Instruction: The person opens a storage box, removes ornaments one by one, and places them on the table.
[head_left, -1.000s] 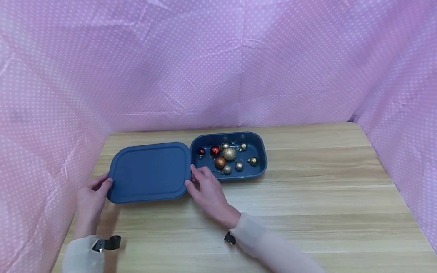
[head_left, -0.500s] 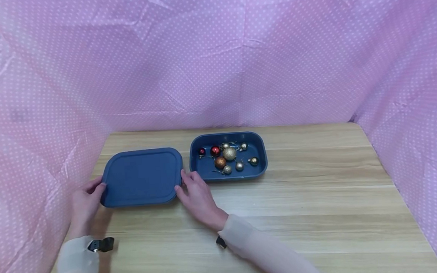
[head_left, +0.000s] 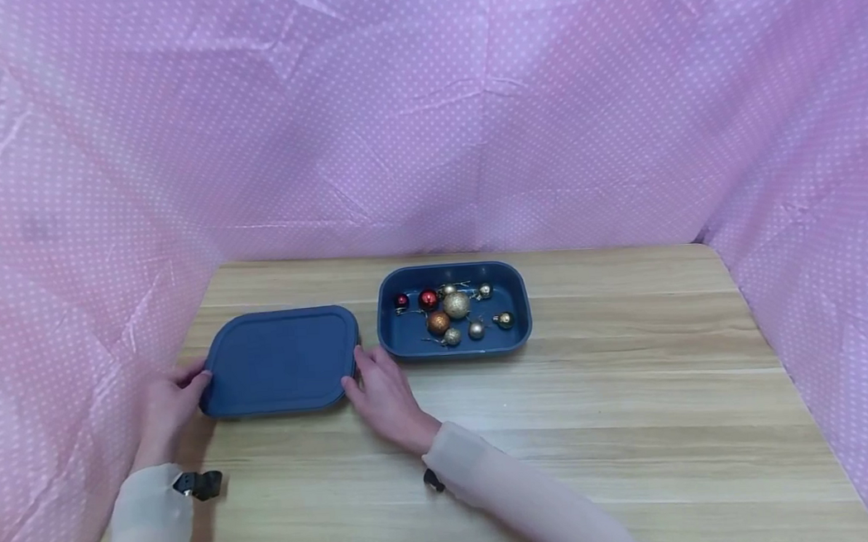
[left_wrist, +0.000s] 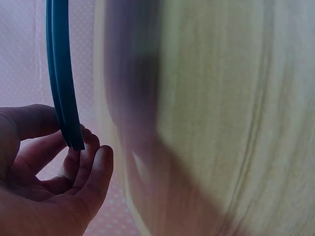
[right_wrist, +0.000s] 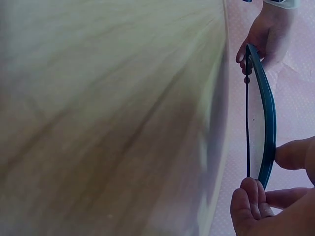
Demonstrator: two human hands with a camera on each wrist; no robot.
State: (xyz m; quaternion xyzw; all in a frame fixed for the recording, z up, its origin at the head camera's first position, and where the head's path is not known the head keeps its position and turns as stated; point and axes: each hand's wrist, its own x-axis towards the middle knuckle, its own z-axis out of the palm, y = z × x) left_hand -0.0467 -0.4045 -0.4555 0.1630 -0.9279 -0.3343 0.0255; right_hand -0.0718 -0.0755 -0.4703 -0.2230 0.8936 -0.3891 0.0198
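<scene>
1. Two hands hold one dark blue lid [head_left: 280,361] by its short ends, just above the wooden table [head_left: 637,424].
2. At the lid's left end, the left hand [head_left: 166,407] has its thumb and curled fingers pinching the edge.
3. At the right end, the right hand [head_left: 383,393] pinches the rim likewise.
4. Just right of the lid, farther back, sits the open blue box [head_left: 520,315], apart from it.
5. Inside lie small Christmas baubles [head_left: 451,311], red, gold, copper and silver.
</scene>
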